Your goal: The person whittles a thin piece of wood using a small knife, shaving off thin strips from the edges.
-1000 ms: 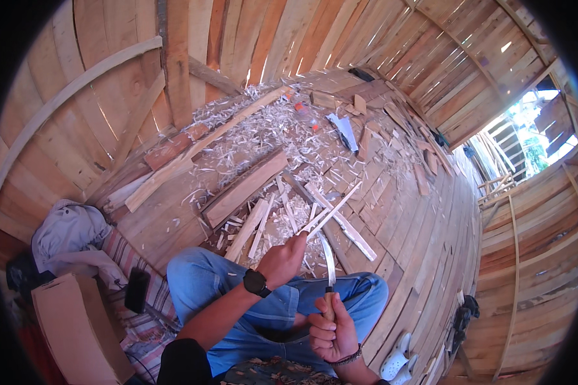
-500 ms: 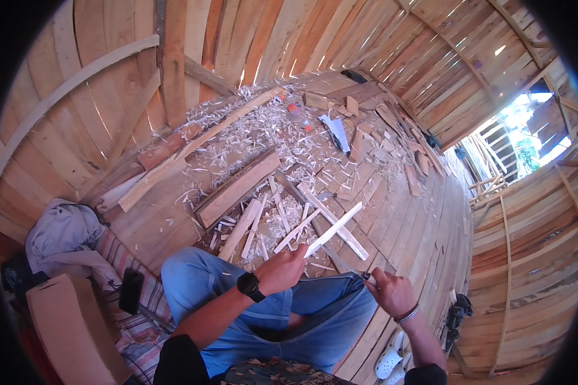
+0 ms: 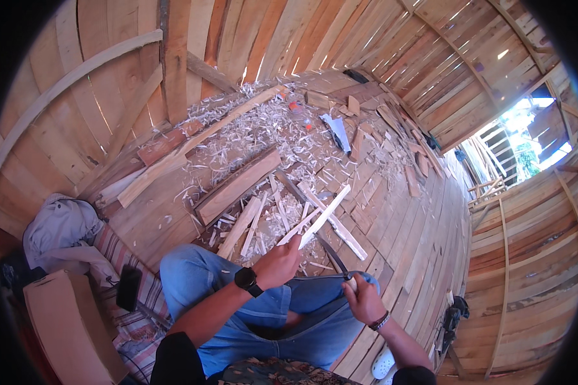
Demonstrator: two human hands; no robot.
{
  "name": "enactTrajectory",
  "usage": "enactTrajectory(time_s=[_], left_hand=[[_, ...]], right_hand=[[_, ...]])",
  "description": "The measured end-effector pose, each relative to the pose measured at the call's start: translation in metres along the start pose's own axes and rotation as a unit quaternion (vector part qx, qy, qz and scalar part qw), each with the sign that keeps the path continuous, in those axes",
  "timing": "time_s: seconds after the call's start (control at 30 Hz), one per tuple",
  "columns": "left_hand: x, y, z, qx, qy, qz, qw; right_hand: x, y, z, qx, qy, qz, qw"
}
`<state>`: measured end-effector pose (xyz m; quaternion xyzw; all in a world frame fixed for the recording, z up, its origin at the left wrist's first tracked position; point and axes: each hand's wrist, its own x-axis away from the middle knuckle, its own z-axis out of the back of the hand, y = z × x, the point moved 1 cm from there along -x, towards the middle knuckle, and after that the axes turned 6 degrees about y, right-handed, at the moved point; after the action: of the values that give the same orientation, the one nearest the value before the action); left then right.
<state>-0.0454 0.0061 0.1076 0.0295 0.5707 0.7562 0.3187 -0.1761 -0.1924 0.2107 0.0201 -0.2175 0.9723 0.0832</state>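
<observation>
My left hand (image 3: 280,262) is closed around the near end of a pale wooden stick (image 3: 328,214), which slants up and away to the right. In my right hand (image 3: 366,300) is the handle of a knife, its dark blade (image 3: 332,254) reaching forward and left, close to the stick. Whether blade and wood touch cannot be made out. Beyond my hands, another pale strip (image 3: 350,240) lies crosswise under the held stick. Several split sticks (image 3: 240,228) rest on the floor in front of my bent left knee.
A thick wooden block (image 3: 239,186) lies ahead among curled shavings (image 3: 237,131), with a long plank (image 3: 199,144) behind it. At my left are a cardboard box (image 3: 70,327), a phone (image 3: 129,288) and a grey garment (image 3: 63,224). White clogs (image 3: 383,363) stand at the lower right.
The knife has moved forward and left from beside my right knee, bringing its blade near the stick. My left hand and the stick have shifted slightly left and nearer.
</observation>
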Motion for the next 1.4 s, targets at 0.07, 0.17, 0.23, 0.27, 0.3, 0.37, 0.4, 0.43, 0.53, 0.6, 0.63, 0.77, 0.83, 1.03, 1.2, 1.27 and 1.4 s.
enactTrajectory(time_s=[0.07,0.17,0.23,0.27,0.3,0.37,0.4,0.43,0.53,0.6,0.63,0.77,0.83,1.03,1.2,1.27,1.4], left_hand=[[-0.002,-0.001,0.000,-0.026,0.007,-0.009,1.000],[-0.005,-0.002,-0.002,-0.084,0.006,-0.027,0.996],[-0.003,-0.010,-0.004,-0.132,-0.001,-0.039,0.991],[-0.003,-0.009,-0.004,-0.138,-0.007,-0.042,0.990],[-0.003,-0.008,-0.004,-0.145,-0.013,-0.044,0.988],[-0.004,-0.006,-0.005,-0.152,-0.019,-0.056,0.987],[-0.005,-0.006,-0.006,-0.154,-0.018,-0.065,0.986],[-0.005,-0.005,-0.007,-0.155,-0.017,-0.074,0.985],[-0.003,-0.008,-0.012,-0.119,-0.030,-0.037,0.992],[-0.002,-0.012,-0.015,-0.098,-0.031,-0.023,0.994],[-0.002,-0.013,-0.017,-0.085,-0.031,-0.016,0.996],[0.001,-0.012,-0.016,-0.015,-0.063,0.009,0.998],[0.001,-0.005,-0.015,-0.011,-0.106,0.021,0.994],[0.012,-0.010,-0.034,-0.017,-0.163,0.001,0.987],[0.008,-0.011,-0.025,0.013,-0.104,0.016,0.994],[0.004,-0.011,-0.023,0.004,-0.095,0.018,0.995],[0.003,-0.016,-0.024,0.000,-0.040,0.005,0.999]], right_hand=[[0.006,0.005,-0.026,-0.122,0.014,-0.032,0.992],[0.021,-0.001,-0.068,-0.411,-0.033,-0.188,0.891],[0.028,-0.035,-0.075,-0.597,-0.088,-0.286,0.745],[0.031,-0.047,-0.073,-0.671,-0.111,-0.330,0.655],[0.033,-0.042,-0.067,-0.727,-0.168,-0.343,0.570],[0.032,-0.037,-0.051,-0.837,-0.228,-0.344,0.360],[0.031,-0.036,-0.044,-0.873,-0.253,-0.337,0.245],[0.032,-0.036,-0.037,-0.872,-0.254,-0.340,0.244],[0.035,-0.030,-0.040,-0.735,-0.203,-0.372,0.529],[0.035,-0.014,-0.049,-0.586,-0.128,-0.292,0.745],[0.034,0.000,-0.056,-0.490,-0.085,-0.243,0.833],[0.011,0.044,-0.031,-0.039,0.026,0.024,0.999],[0.003,0.056,-0.006,0.159,0.058,0.120,0.978],[-0.019,0.053,0.058,0.329,-0.056,0.195,0.922],[0.001,0.041,0.013,0.183,-0.030,0.082,0.979],[0.008,0.043,-0.007,0.085,-0.008,0.050,0.995],[0.019,0.045,-0.049,-0.212,-0.064,-0.111,0.969]])
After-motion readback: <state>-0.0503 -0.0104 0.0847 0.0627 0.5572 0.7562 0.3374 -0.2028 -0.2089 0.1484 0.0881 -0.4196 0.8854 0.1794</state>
